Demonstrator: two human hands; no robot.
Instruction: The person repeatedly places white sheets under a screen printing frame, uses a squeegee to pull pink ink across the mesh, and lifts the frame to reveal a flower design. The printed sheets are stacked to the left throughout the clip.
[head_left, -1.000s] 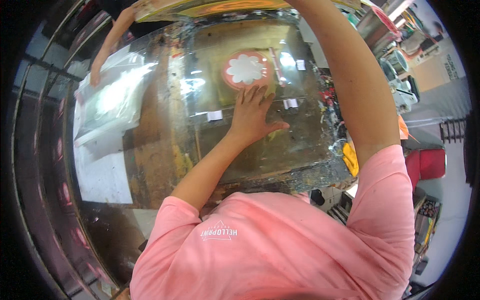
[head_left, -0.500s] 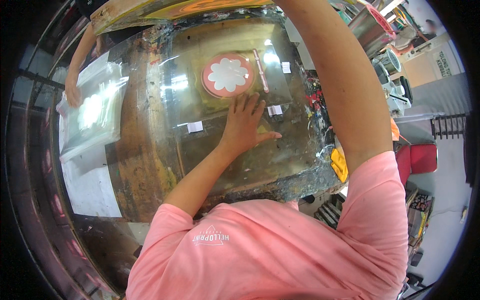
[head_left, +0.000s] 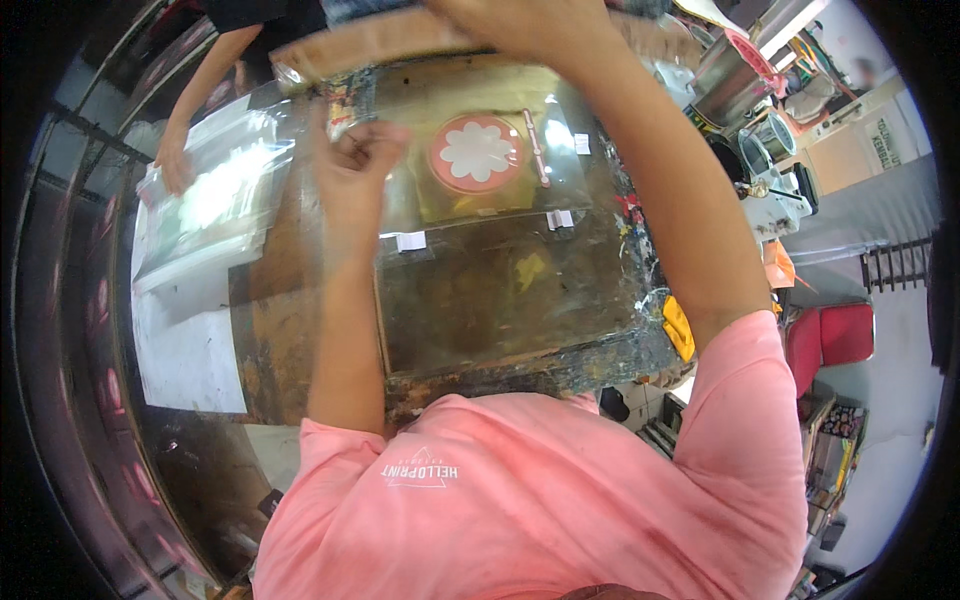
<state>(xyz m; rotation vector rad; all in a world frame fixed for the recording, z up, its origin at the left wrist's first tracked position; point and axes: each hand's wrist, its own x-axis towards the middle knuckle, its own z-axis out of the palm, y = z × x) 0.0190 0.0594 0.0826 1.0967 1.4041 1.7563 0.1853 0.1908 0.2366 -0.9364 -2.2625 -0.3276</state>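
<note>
My left hand (head_left: 362, 150) is over the left part of the work board, its fingers bent and smeared by motion; whether it pinches clear film is not plain. Up at the far edge, my right hand (head_left: 520, 25) is on a long wooden frame (head_left: 370, 45), its fingertips partly cut off by the picture's edge. Between them on the board lies a pink disc with a white flower shape (head_left: 478, 153), under a glossy clear layer. Right beside the disc is a thin pink-and-white strip (head_left: 537, 148). Small white tabs (head_left: 411, 241) sit along the near side.
At the left, another person's hand (head_left: 174, 165) rests on a stack of clear plastic sheets (head_left: 215, 195) over white paper (head_left: 185, 350). A yellow cloth (head_left: 678, 328) hangs at the board's right corner. Cans (head_left: 768, 138) and a red chair (head_left: 845, 333) stand to the right.
My left hand has lifted from near the pink disc and swung left toward the plastic stack. The wooden frame at the far edge now shows lower and more level, with my right hand on it.
</note>
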